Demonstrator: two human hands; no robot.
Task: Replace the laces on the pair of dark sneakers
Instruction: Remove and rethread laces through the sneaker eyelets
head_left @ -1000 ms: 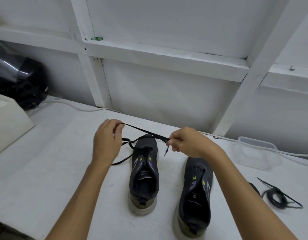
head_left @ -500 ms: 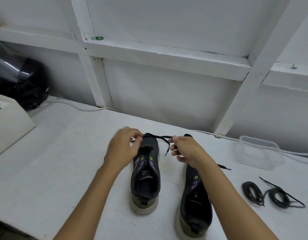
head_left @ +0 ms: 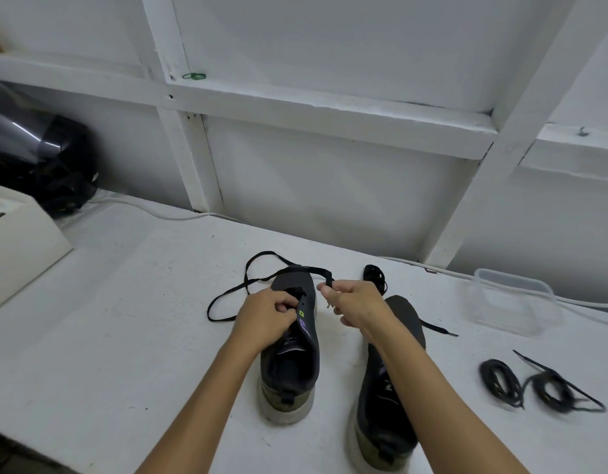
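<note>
Plastic tub [head_left: 514, 302]: at 3 o'clock, clear, contents indiscernible.
Left sneaker [head_left: 292, 354]: dark, eyelets half unlaced.
Left hand [head_left: 265, 316]: curled at the sneaker's tongue.
Right hand [head_left: 354, 306]: black lace [head_left: 261, 278] pinched.

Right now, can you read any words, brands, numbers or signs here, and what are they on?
"N": a pale letter, perhaps part of a longer mark, inside the right sneaker, beside the forearm.
Pale marking on the insole of the left sneaker: too blurred to read.
Purple and green shapes near its eyelets, beside the left hand: no letters I can make out.
Nothing else carries text.
</note>
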